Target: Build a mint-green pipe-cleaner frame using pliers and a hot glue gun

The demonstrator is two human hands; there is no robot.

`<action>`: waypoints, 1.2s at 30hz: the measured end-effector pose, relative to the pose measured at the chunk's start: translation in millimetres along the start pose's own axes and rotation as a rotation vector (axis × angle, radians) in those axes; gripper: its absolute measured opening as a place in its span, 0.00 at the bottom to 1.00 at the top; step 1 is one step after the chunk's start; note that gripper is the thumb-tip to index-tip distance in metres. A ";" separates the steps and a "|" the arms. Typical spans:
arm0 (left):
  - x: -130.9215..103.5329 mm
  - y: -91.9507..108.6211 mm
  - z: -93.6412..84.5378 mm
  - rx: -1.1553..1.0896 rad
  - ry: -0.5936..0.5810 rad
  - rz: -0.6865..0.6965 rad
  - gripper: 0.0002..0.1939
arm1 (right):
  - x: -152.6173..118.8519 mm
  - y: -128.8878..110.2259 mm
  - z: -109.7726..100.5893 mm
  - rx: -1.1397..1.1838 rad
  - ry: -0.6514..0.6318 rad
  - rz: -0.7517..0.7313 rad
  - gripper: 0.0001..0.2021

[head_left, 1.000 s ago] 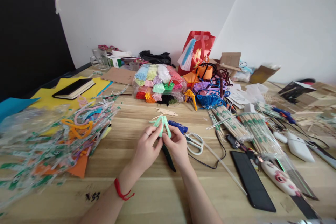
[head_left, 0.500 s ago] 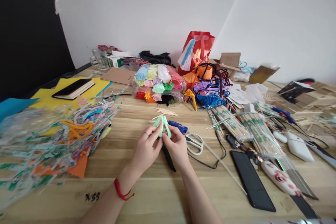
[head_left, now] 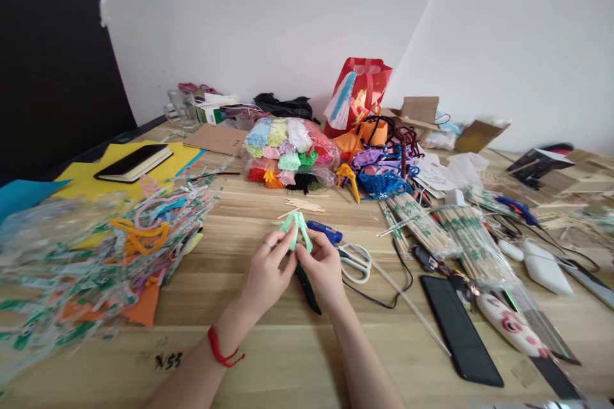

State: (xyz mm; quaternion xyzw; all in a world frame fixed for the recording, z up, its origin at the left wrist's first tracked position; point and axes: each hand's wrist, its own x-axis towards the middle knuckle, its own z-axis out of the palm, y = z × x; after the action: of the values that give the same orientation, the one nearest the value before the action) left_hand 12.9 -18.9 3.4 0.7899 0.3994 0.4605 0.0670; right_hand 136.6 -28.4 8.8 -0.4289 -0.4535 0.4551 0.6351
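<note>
Between my hands is a mint-green pipe cleaner [head_left: 300, 222], bent into a peaked shape with its legs pointing down toward me. My left hand [head_left: 269, 268] pinches its left leg between thumb and fingers. On the right leg, my right hand [head_left: 323, 265] has a similar pinch. Fingers hide the lower ends. Beneath and between the hands lies a dark-handled tool [head_left: 307, 291], its head covered. A blue glue gun [head_left: 325, 231] rests just behind my right fingers, and white-handled scissors [head_left: 357, 263] lie to their right.
A bag of multicoloured pipe cleaners [head_left: 288, 150] sits behind thin wooden sticks [head_left: 304, 204]. Plastic wrappers [head_left: 105, 268] spread across the left. At right are bundled sticks [head_left: 472, 239], a black phone [head_left: 460, 329] and a cable [head_left: 384, 301]. A red bag [head_left: 367, 86] stands by the wall.
</note>
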 end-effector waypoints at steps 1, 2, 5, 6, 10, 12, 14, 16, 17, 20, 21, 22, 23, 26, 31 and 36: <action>-0.1 -0.3 0.0 0.002 -0.003 0.000 0.25 | 0.1 0.4 0.0 0.001 -0.004 0.001 0.16; -0.1 -0.6 0.1 0.005 -0.004 -0.001 0.25 | 0.1 0.8 -0.1 0.004 -0.009 0.002 0.16; -0.2 -1.2 0.4 0.010 -0.001 -0.002 0.25 | 0.1 1.8 -0.1 0.006 -0.015 0.007 0.16; -0.2 -1.3 0.5 0.009 0.001 -0.001 0.25 | 0.1 1.9 0.0 0.003 -0.012 0.007 0.16; 0.1 -0.9 0.5 0.000 0.000 -0.001 0.25 | 0.1 1.5 0.5 -0.003 -0.007 0.002 0.15; 0.3 -0.6 0.3 -0.005 -0.004 -0.007 0.25 | 0.2 1.4 0.6 -0.003 -0.004 0.000 0.16; 0.4 -0.4 0.1 -0.008 -0.008 -0.013 0.24 | 0.3 1.6 0.7 -0.008 -0.001 -0.001 0.16; 0.3 -0.4 0.2 -0.008 -0.006 -0.015 0.24 | 0.3 1.8 0.7 -0.015 0.000 -0.002 0.16; 0.3 -0.5 0.4 -0.007 -0.004 -0.014 0.24 | 0.4 1.9 0.8 -0.017 -0.001 -0.003 0.16; 0.1 -0.7 0.7 -0.005 0.001 -0.009 0.24 | 0.6 2.2 1.2 -0.013 0.001 -0.004 0.16; 0.1 -0.8 0.7 -0.005 0.001 -0.007 0.24 | 0.7 2.4 1.4 -0.008 0.002 -0.003 0.16; 0.1 -0.8 0.6 -0.004 0.001 -0.007 0.24 | 0.8 2.6 1.6 -0.003 0.004 0.000 0.16; 0.2 -0.8 0.5 -0.004 0.000 -0.009 0.24 | 0.8 3.0 1.8 0.002 0.007 0.004 0.16; 0.1 -1.2 0.3 -0.002 0.001 -0.024 0.24 | 1.3 5.5 1.4 0.012 0.022 0.008 0.16; -0.4 -2.9 1.5 -0.030 0.004 -0.060 0.23 | 3.3 13.0 -3.8 -0.015 -0.016 0.011 0.17; 2.6 -3.4 0.4 -0.075 0.006 -0.108 0.23 | 5.4 18.3 -7.5 -0.081 0.016 -0.015 0.16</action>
State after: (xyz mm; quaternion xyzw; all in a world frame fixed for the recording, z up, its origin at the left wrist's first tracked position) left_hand 11.9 -14.7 3.4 0.7628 0.4239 0.4733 0.1202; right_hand 141.3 -20.2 -9.4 -0.4543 -0.4697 0.4280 0.6243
